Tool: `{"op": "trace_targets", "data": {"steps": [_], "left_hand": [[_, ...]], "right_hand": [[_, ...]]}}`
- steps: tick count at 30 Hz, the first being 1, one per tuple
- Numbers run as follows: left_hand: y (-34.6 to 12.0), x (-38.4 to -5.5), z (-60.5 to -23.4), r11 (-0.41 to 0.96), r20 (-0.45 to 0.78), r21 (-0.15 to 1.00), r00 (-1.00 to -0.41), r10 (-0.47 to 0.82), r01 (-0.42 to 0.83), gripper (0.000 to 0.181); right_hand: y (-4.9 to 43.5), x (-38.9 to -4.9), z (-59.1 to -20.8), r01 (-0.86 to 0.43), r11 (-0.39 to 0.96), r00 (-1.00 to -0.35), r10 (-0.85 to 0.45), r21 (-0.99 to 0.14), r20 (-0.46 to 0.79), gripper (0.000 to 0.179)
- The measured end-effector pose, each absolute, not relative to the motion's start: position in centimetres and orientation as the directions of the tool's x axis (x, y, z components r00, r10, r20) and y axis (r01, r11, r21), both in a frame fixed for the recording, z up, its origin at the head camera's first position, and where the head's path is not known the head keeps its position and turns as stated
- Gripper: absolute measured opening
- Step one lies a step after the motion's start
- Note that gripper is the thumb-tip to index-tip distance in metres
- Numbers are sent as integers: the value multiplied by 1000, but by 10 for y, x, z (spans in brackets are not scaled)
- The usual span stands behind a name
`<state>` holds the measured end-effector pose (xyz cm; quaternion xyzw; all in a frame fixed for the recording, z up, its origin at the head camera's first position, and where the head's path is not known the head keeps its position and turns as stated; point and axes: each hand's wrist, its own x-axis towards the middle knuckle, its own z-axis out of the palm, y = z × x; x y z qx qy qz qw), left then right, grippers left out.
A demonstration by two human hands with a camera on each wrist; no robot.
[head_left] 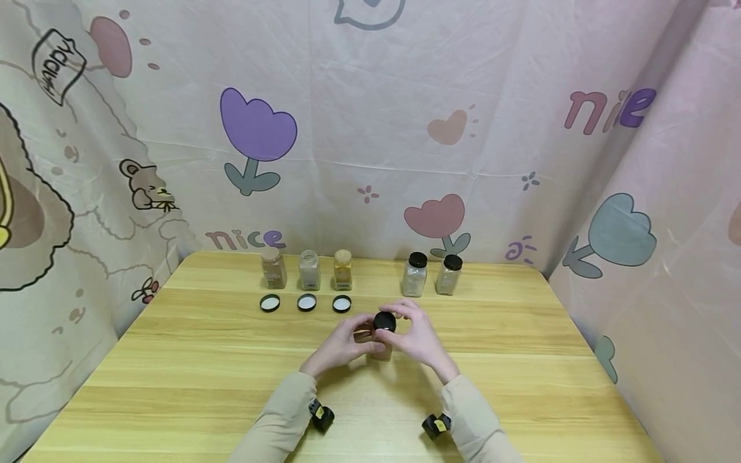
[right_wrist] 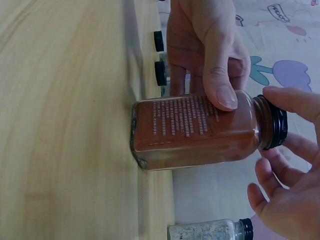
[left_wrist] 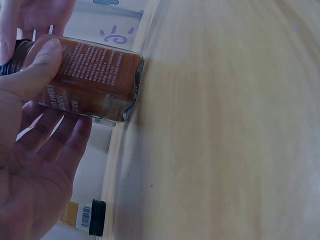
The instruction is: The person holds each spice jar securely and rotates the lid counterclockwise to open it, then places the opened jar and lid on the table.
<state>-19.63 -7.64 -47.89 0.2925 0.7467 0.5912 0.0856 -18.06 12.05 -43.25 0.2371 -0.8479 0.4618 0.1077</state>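
We've got the red jar [right_wrist: 195, 137] standing upright on the worktop [head_left: 521, 373], long axis vertical, between both hands: our left hand [head_left: 344, 345] grips its body from the left, while above, our right hand [head_left: 422, 335] has its fingers pinching the black lid [head_left: 384, 320].

a jar of red-brown powder [right_wrist: 185, 135] shows sideways across the middle of the frame, with white writing on it. the left hand [right_wrist: 210, 50], at the top, holds its glass. the right hand [right_wrist: 295, 185], at the right, has its fingers round the black lid [right_wrist: 279, 122]. two loose lids [right_wrist: 160, 73] lie on the wooden table [right_wrist: 60, 125], upper middle. a pale jar [right_wrist: 200, 231] shows at the bottom.
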Motion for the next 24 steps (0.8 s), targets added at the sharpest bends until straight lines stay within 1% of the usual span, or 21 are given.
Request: {"op": "trace_targets", "data": {"steps": [6,12,17,24], "left_hand": [[-76,-197,-480,137,224,929,-818,530,344,49],[-76,-197,-480,148,224,925,-819,528,349,49],[-76,-197,-480,181,213,918,-823,526,353,52],[-77,-197,-479,171,214,920,-820,532,351,54]], "right_hand": [[129,-186,-434,-537,384,-829,-403,-751,387,42],[133,-188,-434,-546,312,-802,-463,-777,378,40],[135,-189,-437,-545,239,-790,-468,-803,397,42],[138,-190,-445,-468,102,-814,-437,-878,383,46]]}}
